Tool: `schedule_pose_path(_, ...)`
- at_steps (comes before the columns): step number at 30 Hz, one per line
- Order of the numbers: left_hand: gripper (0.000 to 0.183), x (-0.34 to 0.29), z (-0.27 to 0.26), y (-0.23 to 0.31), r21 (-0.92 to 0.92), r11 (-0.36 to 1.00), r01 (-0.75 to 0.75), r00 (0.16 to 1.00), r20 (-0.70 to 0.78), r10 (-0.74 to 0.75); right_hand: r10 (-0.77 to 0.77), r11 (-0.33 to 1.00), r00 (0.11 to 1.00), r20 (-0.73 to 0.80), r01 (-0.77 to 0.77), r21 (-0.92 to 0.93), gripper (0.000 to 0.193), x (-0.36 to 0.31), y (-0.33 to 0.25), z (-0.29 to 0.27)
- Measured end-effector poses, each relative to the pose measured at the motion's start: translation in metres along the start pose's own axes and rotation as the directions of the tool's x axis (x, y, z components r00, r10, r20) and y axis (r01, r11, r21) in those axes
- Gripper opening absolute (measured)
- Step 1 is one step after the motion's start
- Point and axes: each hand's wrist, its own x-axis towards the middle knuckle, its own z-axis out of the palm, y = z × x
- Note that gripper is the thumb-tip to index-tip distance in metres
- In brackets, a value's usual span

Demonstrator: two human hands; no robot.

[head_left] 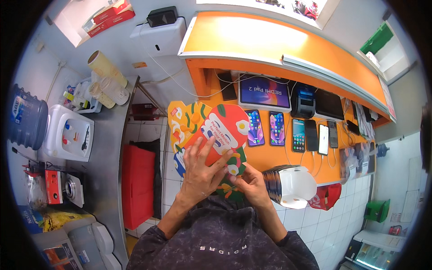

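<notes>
A colourful printed cardboard food-box blank [231, 118], yellow, red and green with egg pictures, is in front of my body, tilted over the counter's left end. Across its lower middle lies my left hand [201, 167], palm down with the fingers stretched out and spread. My right hand [253, 183] grips the blank's lower right edge, thumb on top and the other fingers partly hidden. Just right of that hand stands a nested stack of paper food boxes [292, 185], white inside.
Several phones [276, 128] lie on the orange counter [265, 157], some on charging cables, with a tablet box [264, 92] and a small printer [303, 100] behind. To the left are a steel table [105, 135] and a red box [138, 186]. An orange shelf [252, 38] overhangs the counter.
</notes>
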Motion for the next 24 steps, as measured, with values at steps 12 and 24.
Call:
schedule_pose_path(12, 0.038, -0.006, 0.005, 0.01, -0.371, 0.927, 0.056, 0.998, 0.058, -0.038, -0.162, 0.818, 0.979, 0.12, 0.202, -0.539, 0.024, -0.006, -0.023, -0.011)
schedule_pose_path(24, 0.028, -0.008, -0.001, 0.01, -0.538, 0.84, 0.064, 0.994, -0.041, -0.102, -0.634, 0.201, 0.77, 0.071, 0.252, -0.947, 0.037, -0.014, -0.016, 0.011)
